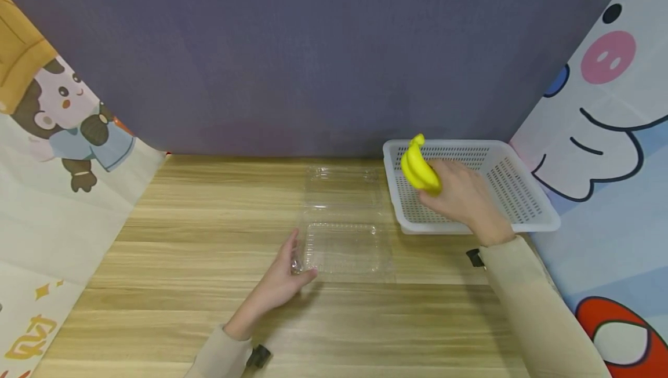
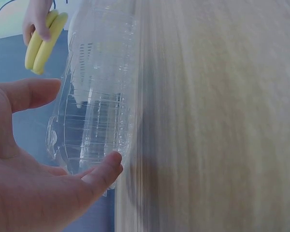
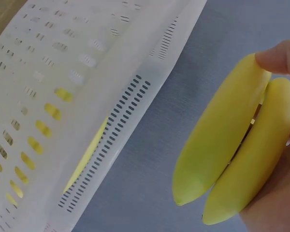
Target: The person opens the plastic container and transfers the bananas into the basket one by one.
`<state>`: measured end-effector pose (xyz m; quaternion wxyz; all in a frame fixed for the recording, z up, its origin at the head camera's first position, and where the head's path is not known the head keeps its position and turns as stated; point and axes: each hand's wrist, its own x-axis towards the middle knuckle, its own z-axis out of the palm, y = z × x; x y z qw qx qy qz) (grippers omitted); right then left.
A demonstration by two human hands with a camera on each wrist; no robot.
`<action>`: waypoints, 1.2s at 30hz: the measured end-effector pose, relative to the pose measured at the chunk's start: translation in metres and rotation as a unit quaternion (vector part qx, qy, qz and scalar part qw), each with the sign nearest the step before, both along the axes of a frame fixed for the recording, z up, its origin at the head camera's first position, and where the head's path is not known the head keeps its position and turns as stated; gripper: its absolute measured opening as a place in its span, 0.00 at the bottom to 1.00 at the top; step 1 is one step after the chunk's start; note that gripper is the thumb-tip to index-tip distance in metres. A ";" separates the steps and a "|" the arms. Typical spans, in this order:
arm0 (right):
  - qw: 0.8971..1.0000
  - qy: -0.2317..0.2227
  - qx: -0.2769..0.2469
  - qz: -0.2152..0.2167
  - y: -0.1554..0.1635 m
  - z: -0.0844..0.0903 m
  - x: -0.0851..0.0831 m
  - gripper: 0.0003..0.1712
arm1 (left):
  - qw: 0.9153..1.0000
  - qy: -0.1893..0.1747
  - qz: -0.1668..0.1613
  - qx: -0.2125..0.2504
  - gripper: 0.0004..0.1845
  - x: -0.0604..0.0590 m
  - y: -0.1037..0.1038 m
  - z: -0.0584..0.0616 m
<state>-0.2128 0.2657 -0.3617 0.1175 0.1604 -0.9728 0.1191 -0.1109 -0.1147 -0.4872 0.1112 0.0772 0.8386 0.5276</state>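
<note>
My right hand (image 1: 461, 195) grips a small bunch of yellow bananas (image 1: 417, 167), held above a white perforated plastic basket (image 1: 472, 227). In the right wrist view two bananas (image 3: 222, 133) of the bunch show side by side, with fingers at their right end. On the wooden table a clear plastic clamshell box (image 1: 341, 247) lies opened out, its lid half behind its tray half. My left hand (image 1: 282, 276) is at the left edge of the box, thumb and fingers spread. In the left wrist view its lower fingers (image 2: 104, 174) touch the box's side.
Something yellow (image 3: 87, 154) shows within the basket wall in the right wrist view; its kind is unclear. A dark grey panel (image 1: 323, 59) stands at the table's back. Printed cloths (image 1: 73, 210) border the left and right sides. Wood tabletop (image 1: 182, 239) extends left of the box.
</note>
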 end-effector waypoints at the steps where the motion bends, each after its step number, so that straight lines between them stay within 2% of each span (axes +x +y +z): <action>1: 1.000 -0.002 0.000 -0.001 0.000 0.000 0.000 0.22 | 1.000 0.000 0.000 0.000 0.56 0.000 0.000 0.000; 16: 1.000 -0.025 -0.010 0.007 0.007 -0.012 -0.008 0.20 | 1.000 0.003 0.001 -0.011 0.56 0.001 0.000 0.001; 29: 0.996 -0.087 -0.009 -0.013 0.012 -0.024 -0.018 0.23 | 1.000 0.006 0.004 -0.010 0.55 0.002 0.000 0.003; 36: 0.994 -0.106 -0.004 -0.006 0.012 -0.030 -0.022 0.22 | 1.000 0.006 0.003 -0.012 0.55 0.002 0.000 0.003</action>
